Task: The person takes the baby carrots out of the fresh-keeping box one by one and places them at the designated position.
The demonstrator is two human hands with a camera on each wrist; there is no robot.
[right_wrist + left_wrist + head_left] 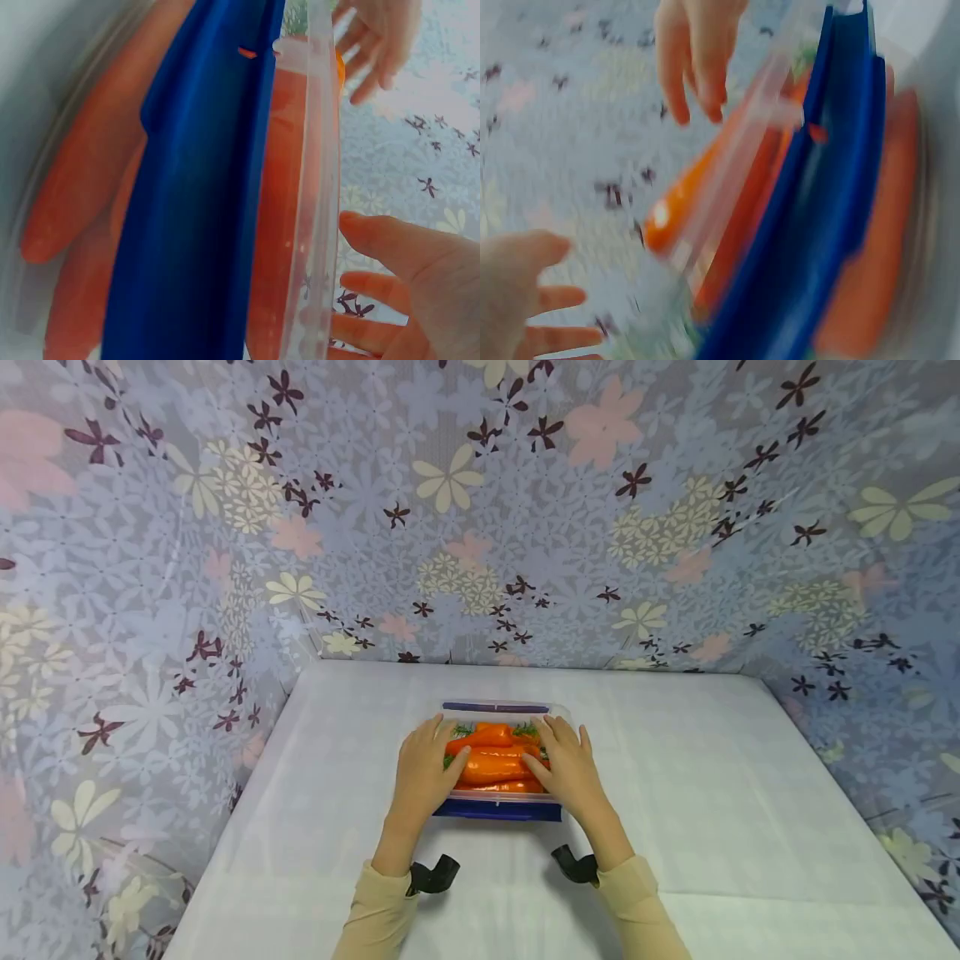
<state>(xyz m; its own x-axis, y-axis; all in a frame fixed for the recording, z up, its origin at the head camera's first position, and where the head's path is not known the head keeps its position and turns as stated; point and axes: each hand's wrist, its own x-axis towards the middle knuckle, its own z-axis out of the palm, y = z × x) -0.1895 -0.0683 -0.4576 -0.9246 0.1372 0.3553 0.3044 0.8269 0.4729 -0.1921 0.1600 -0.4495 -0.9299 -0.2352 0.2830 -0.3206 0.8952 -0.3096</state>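
Note:
A clear plastic food container with blue clip flaps stands on the table, filled with orange carrots and some green sprigs. In the left wrist view one carrot rises above the rim. My left hand is at the container's left side, fingers spread and pointing away, thumb over the carrots. Mirroring it, my right hand lies along the right side with its fingers extended. Neither hand curls round anything. Whether the fingertips touch the rim or carrots, I cannot tell.
A white-covered table extends around the container on all sides. Flowered fabric hangs behind it and at both sides. Black wrist mounts stick inward from both forearms, close to the table.

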